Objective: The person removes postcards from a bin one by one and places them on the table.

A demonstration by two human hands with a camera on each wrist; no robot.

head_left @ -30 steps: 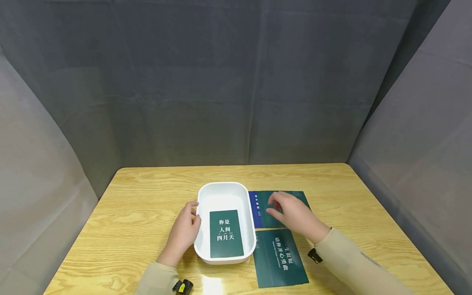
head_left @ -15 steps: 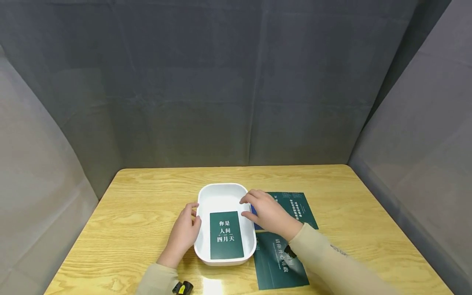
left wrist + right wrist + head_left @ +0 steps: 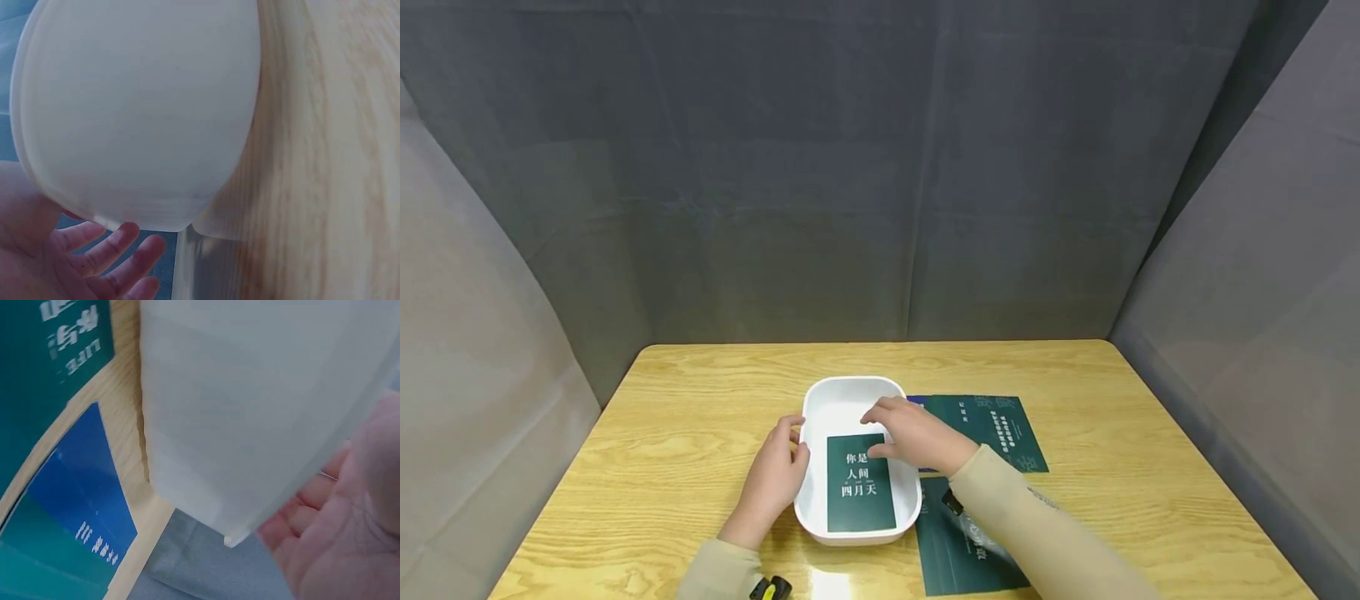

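Currently a white tray (image 3: 810,417) on the wooden table (image 3: 685,433) is steadied by the left hand (image 3: 771,483), whose relaxed, nearly straight fingers are laid against the tray's left wall and grip nothing. The right hand (image 3: 917,437) is reached over the tray's right rim, its fingers loosely bent above the upper right corner of the green card (image 3: 859,487) and apparently touching it, though a firm pinch cannot be confirmed. The card lies flat, face up, on the tray floor, toward the near end, and is the tray's only visible content. The step in hand is judged to be the handling of this card inside the tray; a clean grip on its edge would be called for, since it lies flat against the bottom. Just right of the tray, a green sheet (image 3: 1000,429) with a blue one (image 3: 81,506) tucked beneath it is seen, and another green sheet (image 3: 943,554) lies nearer, partly covered by the right sleeve.
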